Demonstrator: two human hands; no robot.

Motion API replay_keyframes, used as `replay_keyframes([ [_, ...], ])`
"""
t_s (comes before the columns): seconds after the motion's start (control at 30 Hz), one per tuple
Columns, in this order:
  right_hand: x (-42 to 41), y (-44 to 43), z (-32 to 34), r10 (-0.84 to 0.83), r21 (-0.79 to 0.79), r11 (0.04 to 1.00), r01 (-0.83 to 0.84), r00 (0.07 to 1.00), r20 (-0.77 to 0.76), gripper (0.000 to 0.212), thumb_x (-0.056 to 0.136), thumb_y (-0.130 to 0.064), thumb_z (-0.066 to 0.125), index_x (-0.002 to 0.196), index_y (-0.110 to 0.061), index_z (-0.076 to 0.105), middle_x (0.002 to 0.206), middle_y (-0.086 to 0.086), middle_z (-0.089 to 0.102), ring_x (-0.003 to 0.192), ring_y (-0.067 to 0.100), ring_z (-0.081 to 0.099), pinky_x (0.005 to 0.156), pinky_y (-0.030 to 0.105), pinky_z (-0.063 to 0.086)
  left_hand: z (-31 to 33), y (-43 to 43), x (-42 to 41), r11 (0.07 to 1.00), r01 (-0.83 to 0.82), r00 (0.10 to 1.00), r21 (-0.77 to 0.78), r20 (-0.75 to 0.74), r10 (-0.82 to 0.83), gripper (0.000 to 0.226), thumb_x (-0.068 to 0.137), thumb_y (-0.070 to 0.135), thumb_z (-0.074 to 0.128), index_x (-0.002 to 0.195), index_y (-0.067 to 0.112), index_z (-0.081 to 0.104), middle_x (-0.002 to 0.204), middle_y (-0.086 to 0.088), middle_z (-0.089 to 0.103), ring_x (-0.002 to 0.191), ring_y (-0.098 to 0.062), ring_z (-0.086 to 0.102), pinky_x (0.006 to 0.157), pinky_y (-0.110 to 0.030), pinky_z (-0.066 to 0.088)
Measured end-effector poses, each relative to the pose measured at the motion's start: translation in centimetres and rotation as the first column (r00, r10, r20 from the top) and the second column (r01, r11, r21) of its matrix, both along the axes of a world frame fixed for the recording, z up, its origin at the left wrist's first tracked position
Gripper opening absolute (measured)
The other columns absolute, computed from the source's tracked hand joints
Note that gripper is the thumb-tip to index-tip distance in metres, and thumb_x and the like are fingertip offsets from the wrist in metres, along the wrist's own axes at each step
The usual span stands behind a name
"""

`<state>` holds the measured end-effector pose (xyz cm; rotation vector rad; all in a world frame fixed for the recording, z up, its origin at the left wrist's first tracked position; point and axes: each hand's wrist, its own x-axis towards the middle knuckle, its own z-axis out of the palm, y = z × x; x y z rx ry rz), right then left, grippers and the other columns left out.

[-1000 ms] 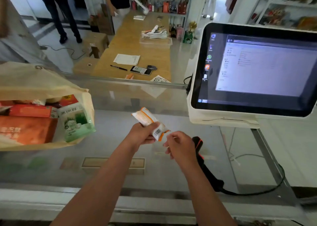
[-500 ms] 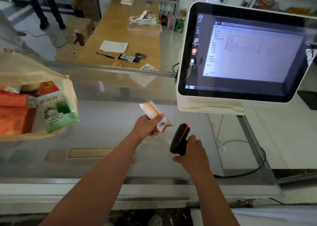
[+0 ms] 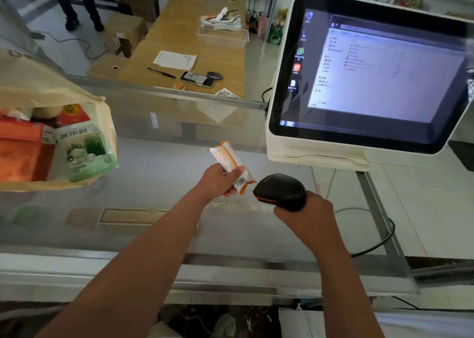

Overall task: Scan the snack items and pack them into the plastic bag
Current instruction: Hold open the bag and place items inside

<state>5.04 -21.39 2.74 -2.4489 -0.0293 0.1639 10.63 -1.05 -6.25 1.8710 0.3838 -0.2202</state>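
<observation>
My left hand (image 3: pixel 218 181) grips a small white and orange snack packet (image 3: pixel 228 158) above the glass counter, its barcode end turned to the right. My right hand (image 3: pixel 305 215) holds a black handheld scanner (image 3: pixel 280 191) with an orange stripe, its head pointed at the barcode from a few centimetres away. At the left edge lies a beige plastic bag (image 3: pixel 48 81), its mouth open toward me. Inside it are a green and white packet (image 3: pixel 84 150) and orange and red packages (image 3: pixel 23 153).
A white touchscreen till (image 3: pixel 369 73) stands at the right on the glass counter (image 3: pixel 154 163); the scanner's black cable (image 3: pixel 379 242) loops behind my right arm. Beyond the counter is a wooden table (image 3: pixel 184 35) with paper, a pen and a phone. A person's legs (image 3: pixel 77 4) stand at far left.
My right hand took the scanner from the counter, raised it and brought its head up to the packet's barcode. My left hand kept the packet nearly still.
</observation>
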Motion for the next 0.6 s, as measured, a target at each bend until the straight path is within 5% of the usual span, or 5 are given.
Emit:
replay_keyframes([
  [0.13, -0.22, 0.4, 0.47, -0.005, 0.11, 0.994, 0.013, 0.998, -0.07, 0.018, 0.075, -0.02, 0.073, 0.069, -0.023, 0.057, 0.059, -0.003, 0.058, 0.058, 0.008, 0.057, 0.055, 0.018, 0.041, -0.06, -0.2, -0.2, 0.999, -0.026, 0.999, -0.018, 0.019, 0.027, 0.038, 0.095, 0.042, 0.054, 0.11, 0.007, 0.056, 0.071, -0.004, 0.067, 0.047, -0.006, 0.059, 0.048, -0.015, 0.049],
  [0.6, -0.26, 0.59, 0.87, 0.005, 0.109, 0.994, 0.0, 0.999, -0.051, 0.017, 0.077, -0.018, 0.072, 0.07, -0.021, 0.057, 0.059, -0.003, 0.057, 0.058, 0.007, 0.056, 0.052, 0.014, 0.037, -0.26, -0.46, -0.1, 0.999, -0.048, 0.999, -0.018, 0.016, 0.048, 0.051, 0.094, 0.045, 0.054, 0.125, 0.005, 0.053, 0.082, -0.006, 0.067, 0.054, -0.01, 0.062, 0.05, -0.016, 0.05],
])
